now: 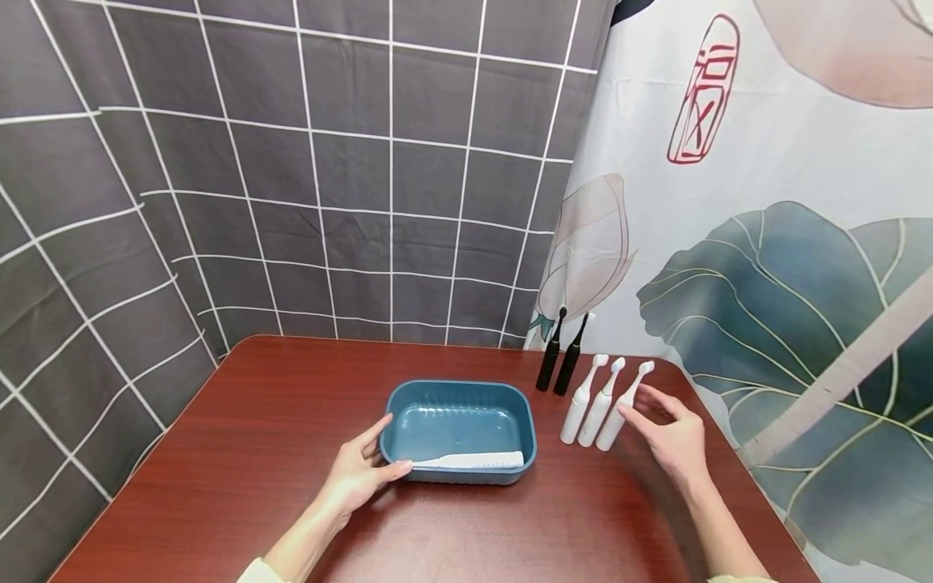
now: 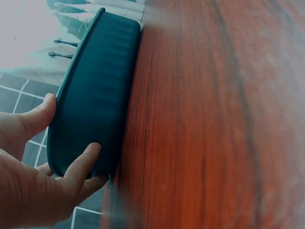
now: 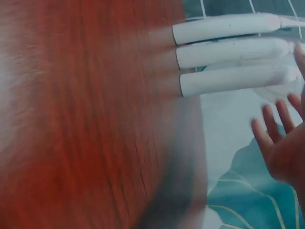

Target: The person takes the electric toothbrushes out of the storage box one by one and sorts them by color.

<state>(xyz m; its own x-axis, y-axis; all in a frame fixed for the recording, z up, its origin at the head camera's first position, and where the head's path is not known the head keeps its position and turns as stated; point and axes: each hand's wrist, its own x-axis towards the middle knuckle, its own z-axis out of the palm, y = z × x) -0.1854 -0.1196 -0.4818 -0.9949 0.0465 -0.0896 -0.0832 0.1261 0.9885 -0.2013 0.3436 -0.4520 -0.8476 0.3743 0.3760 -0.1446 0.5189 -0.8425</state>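
Note:
My left hand [image 1: 355, 476] grips the left front corner of a blue plastic basin [image 1: 462, 479], thumb at the rim and fingers against the outer wall. In the left wrist view the basin's side [image 2: 95, 100] stands on the tabletop. Inside the basin, along its front wall, lies a white electric toothbrush [image 1: 484, 461]. To the right, my right hand [image 1: 679, 441] is beside the rightmost upright white electric toothbrush [image 1: 616, 417], with fingers spread in the right wrist view. Two more white electric toothbrushes, a middle one [image 1: 598, 414] and a left one [image 1: 578, 411], stand in the same row.
Behind the white row stand two black electric toothbrushes, one on the left [image 1: 548, 362] and one on the right [image 1: 568, 366]. The reddish-brown wooden table [image 1: 291, 405] meets a grey checked cloth [image 1: 350, 202] at the back and a flower-printed curtain [image 1: 729, 186] at the right.

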